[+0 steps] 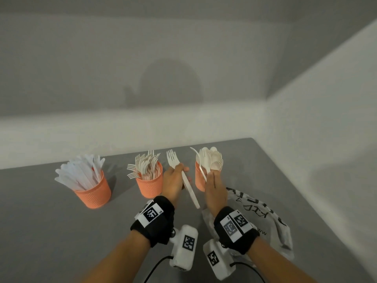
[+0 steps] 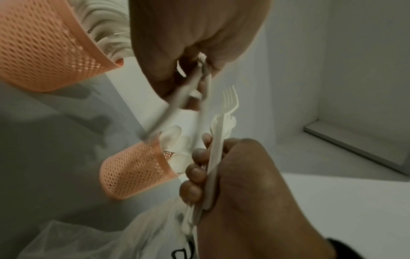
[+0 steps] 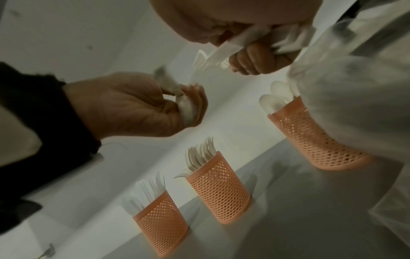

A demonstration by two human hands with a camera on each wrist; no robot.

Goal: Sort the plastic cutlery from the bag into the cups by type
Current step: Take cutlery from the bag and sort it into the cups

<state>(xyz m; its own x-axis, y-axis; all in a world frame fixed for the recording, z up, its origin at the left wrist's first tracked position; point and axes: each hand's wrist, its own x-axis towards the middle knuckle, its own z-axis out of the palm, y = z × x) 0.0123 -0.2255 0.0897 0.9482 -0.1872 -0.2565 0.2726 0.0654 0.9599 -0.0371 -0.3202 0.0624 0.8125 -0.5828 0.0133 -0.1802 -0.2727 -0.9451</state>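
Both hands hold cutlery above the bench (image 1: 51, 231), in front of three orange cups.

The left hand (image 1: 172, 183) grips a bundle of white pieces; one fork (image 1: 173, 159) projects toward 11 o'clock, between the fork cup (image 1: 150, 185) and the spoon cup (image 1: 200, 181). The right hand (image 1: 216, 194) pinches two thin handles at the spoon cup, fingers curled. The knife cup (image 1: 94, 194) stands at 9 o'clock, well apart. The bag (image 1: 263, 213) lies under the right wrist at 3 o'clock. Only the left wrist view shows the pinched handles (image 2: 205, 98); their ends are blurred.
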